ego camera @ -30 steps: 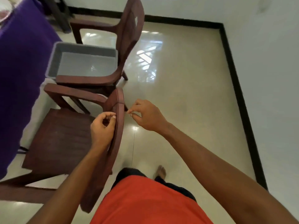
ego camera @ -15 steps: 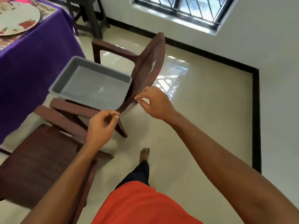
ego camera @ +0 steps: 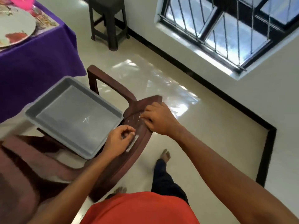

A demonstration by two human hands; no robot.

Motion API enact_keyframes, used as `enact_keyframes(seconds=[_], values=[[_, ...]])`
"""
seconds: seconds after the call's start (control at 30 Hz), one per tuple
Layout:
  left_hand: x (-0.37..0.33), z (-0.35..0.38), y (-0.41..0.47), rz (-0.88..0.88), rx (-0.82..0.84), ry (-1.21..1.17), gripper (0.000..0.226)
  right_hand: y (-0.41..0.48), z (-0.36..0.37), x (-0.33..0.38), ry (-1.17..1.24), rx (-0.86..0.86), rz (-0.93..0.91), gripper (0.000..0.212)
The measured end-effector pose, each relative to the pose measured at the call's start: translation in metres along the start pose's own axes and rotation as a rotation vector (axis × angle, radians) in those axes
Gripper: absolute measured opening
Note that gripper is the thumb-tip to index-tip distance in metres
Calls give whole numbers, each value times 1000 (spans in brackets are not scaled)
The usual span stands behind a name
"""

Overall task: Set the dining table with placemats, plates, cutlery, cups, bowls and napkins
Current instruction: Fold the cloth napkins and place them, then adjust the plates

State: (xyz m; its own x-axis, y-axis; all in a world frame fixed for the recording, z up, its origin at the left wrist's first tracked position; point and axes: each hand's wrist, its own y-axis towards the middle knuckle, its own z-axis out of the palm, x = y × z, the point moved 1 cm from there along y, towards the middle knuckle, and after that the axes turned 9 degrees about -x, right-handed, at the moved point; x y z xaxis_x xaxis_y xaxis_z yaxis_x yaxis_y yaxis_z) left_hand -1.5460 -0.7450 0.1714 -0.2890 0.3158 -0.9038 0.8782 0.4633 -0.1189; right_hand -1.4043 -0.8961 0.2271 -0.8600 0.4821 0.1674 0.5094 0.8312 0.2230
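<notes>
A brown plastic chair [ego camera: 124, 165] stands beside the purple-clothed dining table [ego camera: 32, 67], with an empty grey tray [ego camera: 72, 115] on its seat. My right hand [ego camera: 157, 118] lies over the top edge of the chair's backrest, fingers curled round it. My left hand [ego camera: 120, 139] hovers just in front of the backrest with curled fingers and holds nothing. On the table corner, a white plate [ego camera: 14, 28] with a red pattern sits on a patterned placemat [ego camera: 44, 20]. Something pink [ego camera: 22, 2] shows at the table's far edge.
A second brown chair [ego camera: 17, 183] is close at the lower left, touching the first. A dark stool [ego camera: 107, 21] stands by the far wall under a barred window [ego camera: 226, 29]. Glossy floor stretches to my right, where my bare foot [ego camera: 165, 156] steps.
I have walked past the nearer chair to the chair carrying the grey tray. My right hand has come down onto its backrest, and the table corner with the plate has come into view.
</notes>
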Motion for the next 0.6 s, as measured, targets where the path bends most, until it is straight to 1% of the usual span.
enact_keyframes(seconds=[0.1,0.2,0.3,0.37,0.5,0.6], values=[[-8,34,46,-58,-60,20,18,41,5,-57,11,6,-121,23],[-17,61,84,-158,-146,33,18,79,11,-100,134,137,-162,29],[-29,82,116,-272,-255,-7,22,109,16,-128,298,269,-159,26],[-32,93,140,-355,-327,2,19,129,26,-146,386,363,-153,24],[-24,107,195,-504,-468,9,16,183,65,-184,457,487,-159,24],[-6,111,235,-574,-563,27,12,227,101,-202,462,578,-224,24]])
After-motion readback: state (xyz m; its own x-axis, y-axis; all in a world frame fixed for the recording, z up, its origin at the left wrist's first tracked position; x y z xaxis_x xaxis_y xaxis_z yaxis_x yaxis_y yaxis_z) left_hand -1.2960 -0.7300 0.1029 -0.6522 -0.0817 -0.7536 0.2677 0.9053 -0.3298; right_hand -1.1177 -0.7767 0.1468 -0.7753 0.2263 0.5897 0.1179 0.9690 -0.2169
